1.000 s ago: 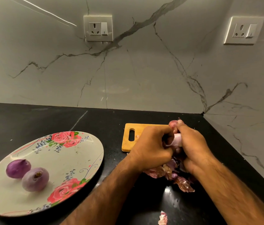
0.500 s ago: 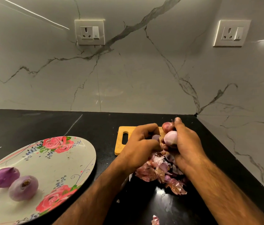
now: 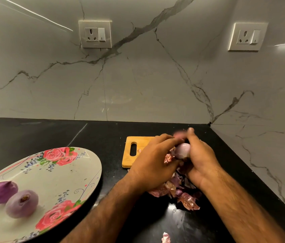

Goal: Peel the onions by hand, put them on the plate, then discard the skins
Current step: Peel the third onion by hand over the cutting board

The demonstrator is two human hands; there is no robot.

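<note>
My right hand (image 3: 200, 155) grips a pale pink, partly peeled onion (image 3: 183, 150) above the black counter. My left hand (image 3: 153, 163) reaches across to it, fingers curled at its left side where a flap of skin (image 3: 168, 157) hangs. A pile of pink and purple skins (image 3: 182, 193) lies under both hands. Behind my fingertips a blurred pink onion (image 3: 179, 133) sits on the wooden cutting board (image 3: 129, 160). Two peeled purple onions (image 3: 2, 192) (image 3: 21, 203) rest on the floral plate (image 3: 64, 174) at the left.
A stray piece of skin (image 3: 165, 238) lies near the counter's front edge. The marble wall corner (image 3: 210, 122) closes in behind and to the right of the board. Two wall sockets (image 3: 95, 34) (image 3: 247, 36) sit high on the backsplash.
The onion has turned in my right hand and shows more of its bare pale side. My left fingers moved over its top and left side. The view shifted slightly.
</note>
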